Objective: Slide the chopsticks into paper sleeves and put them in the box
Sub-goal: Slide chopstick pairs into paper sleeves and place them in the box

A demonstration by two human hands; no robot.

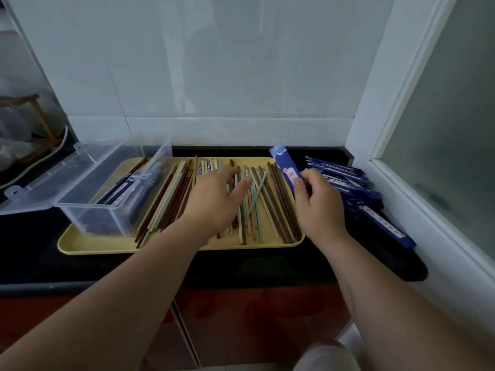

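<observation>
Several loose chopsticks (270, 199) in brown, cream and pale green lie spread on a yellow tray (88, 243). My left hand (214, 202) hovers over their middle with fingers spread and relaxed, fingertips at the sticks. My right hand (318, 202) pinches a blue paper sleeve (285, 164) that stands tilted above the tray's right edge. A clear plastic box (117, 199) sits on the tray's left end with its lid (53, 178) hinged open to the left; several blue sleeved chopsticks lie inside it.
A pile of blue paper sleeves (356, 188) lies on the black counter (32, 253) right of the tray, against a white window frame (396, 199). White tiled wall stands behind. A white cable (34, 162) and a wooden rack are at the far left.
</observation>
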